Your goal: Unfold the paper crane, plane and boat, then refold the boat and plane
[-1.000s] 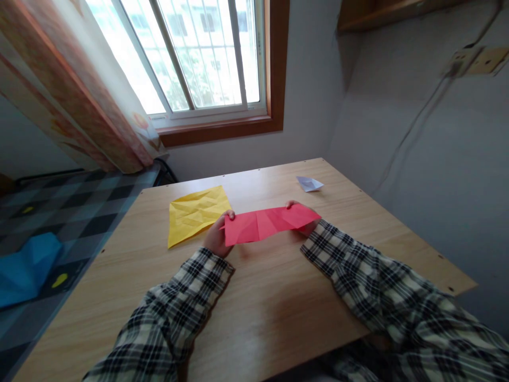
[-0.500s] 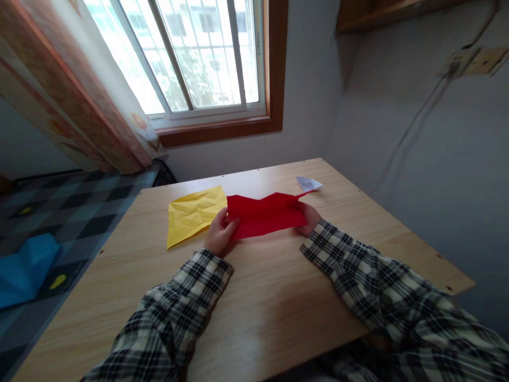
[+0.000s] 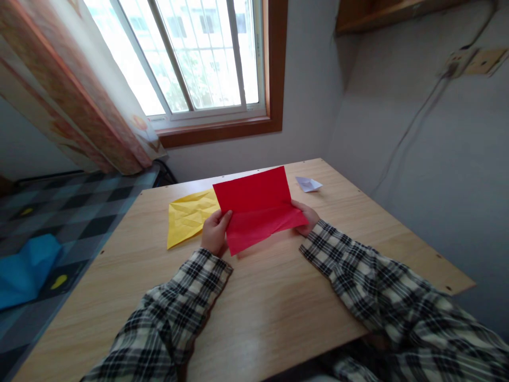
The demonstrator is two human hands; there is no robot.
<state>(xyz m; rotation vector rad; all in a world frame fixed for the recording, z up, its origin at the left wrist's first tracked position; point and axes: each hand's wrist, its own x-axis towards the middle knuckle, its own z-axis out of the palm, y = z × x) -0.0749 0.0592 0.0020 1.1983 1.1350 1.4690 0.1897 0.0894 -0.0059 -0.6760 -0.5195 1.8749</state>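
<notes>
A red sheet of paper [image 3: 258, 204] is held just above the wooden table [image 3: 258, 307], unfolded, with a crease running across its middle. My left hand [image 3: 214, 233] pinches its left edge, thumb on top. At the sheet's right edge my right hand [image 3: 305, 217] grips it, mostly hidden behind the paper. Both arms wear plaid sleeves. The far half of the sheet stands up tilted toward the window.
A creased yellow paper [image 3: 190, 215] lies flat to the left, partly behind the red sheet. A small white folded paper [image 3: 309, 183] sits at the table's far right. Window and curtain stand behind; a blue object [image 3: 24, 268] lies on the checkered floor at left.
The red paper was a narrow folded strip; my hands have opened it out, and its far half has swung up into a full sheet. Hands stayed roughly in place.
</notes>
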